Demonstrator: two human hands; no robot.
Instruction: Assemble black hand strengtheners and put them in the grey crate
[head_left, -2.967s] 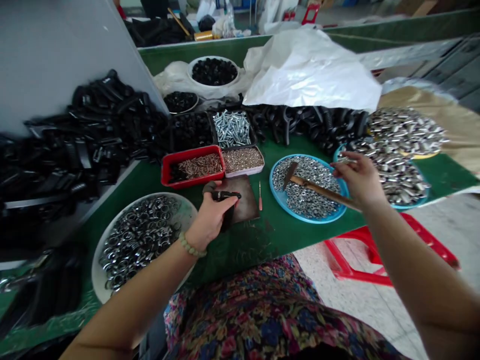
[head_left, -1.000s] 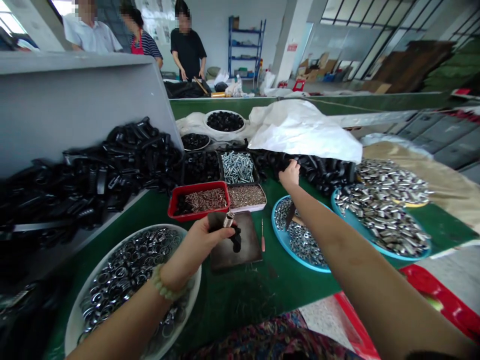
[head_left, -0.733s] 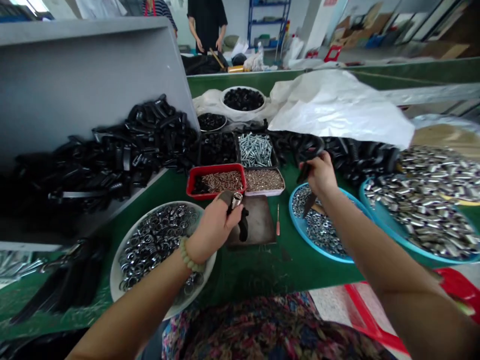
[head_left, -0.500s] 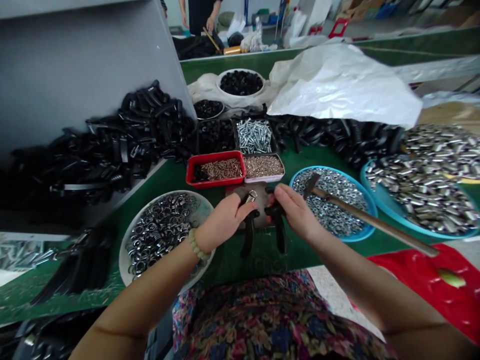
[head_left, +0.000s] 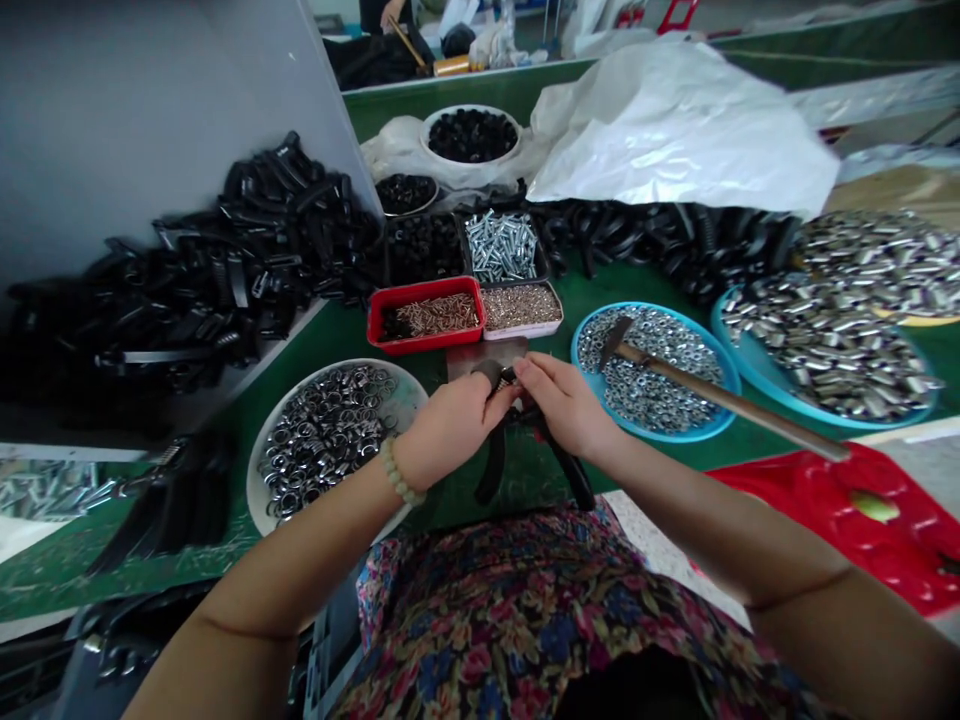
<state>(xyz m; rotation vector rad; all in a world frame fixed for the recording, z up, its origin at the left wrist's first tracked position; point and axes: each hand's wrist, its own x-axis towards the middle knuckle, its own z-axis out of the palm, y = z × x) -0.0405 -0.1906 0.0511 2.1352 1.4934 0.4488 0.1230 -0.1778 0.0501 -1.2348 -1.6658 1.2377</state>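
My left hand (head_left: 450, 430) and my right hand (head_left: 562, 405) meet over a black plier-like tool (head_left: 532, 465), both gripping near its head. A small silver metal sleeve (head_left: 510, 375) sits at the tool's jaws, partly hidden by my fingers. The tool's two black handles spread downward over the green table (head_left: 450, 545). Beneath my hands lies a dark metal plate (head_left: 480, 358), mostly covered. A wooden-handled hammer (head_left: 720, 390) rests across a blue tray of silver nuts (head_left: 652, 415), right of my right hand. A white bowl of metal rings (head_left: 322, 440) stands left of my left hand.
A heap of black parts (head_left: 225, 270) lies against a grey partition (head_left: 150, 120) at left. Trays of screws and small pieces (head_left: 465, 290) stand ahead, beside a white plastic sheet (head_left: 675, 120). A blue tray of silver sleeves (head_left: 825, 340) sits right. A red stool (head_left: 825, 520) stands below right.
My hands have closed together over the tool's head, and its handles now splay wider. The view has tilted further down toward the table.
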